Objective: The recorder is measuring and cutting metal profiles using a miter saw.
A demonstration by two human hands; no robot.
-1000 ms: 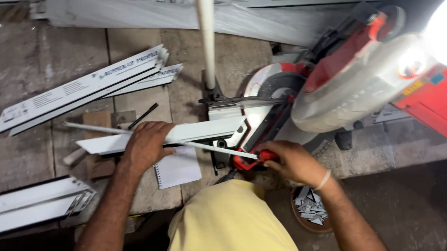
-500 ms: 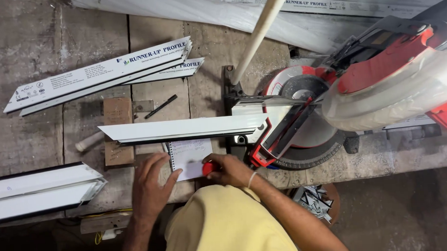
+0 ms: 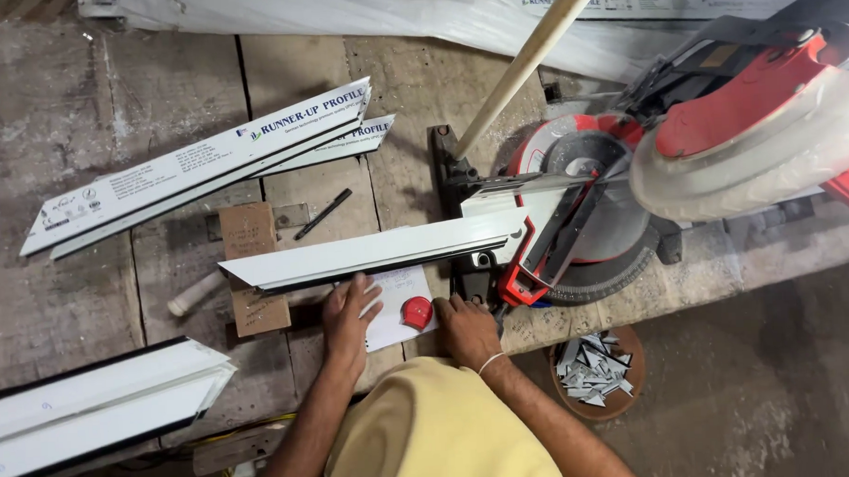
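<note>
**White Profile on the Saw, Hands on the Notepad**

You knelt at the concrete bench with one white profile laid across the base of the red mitre saw, its right end against the fence and its left end, cut to a slant, reaching out over a scrap of cardboard. The blade guard stood raised clear of the work, and the length on the saw showed no fresh cut at the blade, so by the look of it the sawing of this piece lay ahead. Two printed profiles lay well apart at upper left, another white section rested at lower left, and a bowl of offcuts sat on the floor beside you.

Your left hand lay flat, fingers spread, pinning the left edge of the small notepad just below the profile; it gripped nothing. Your right hand rested knuckles-up at the pad's right edge, fingers curled, touching the red tape measure that sat on the paper. Whether it held the tape could not be told. A black pen lay untouched above the profile.
</note>
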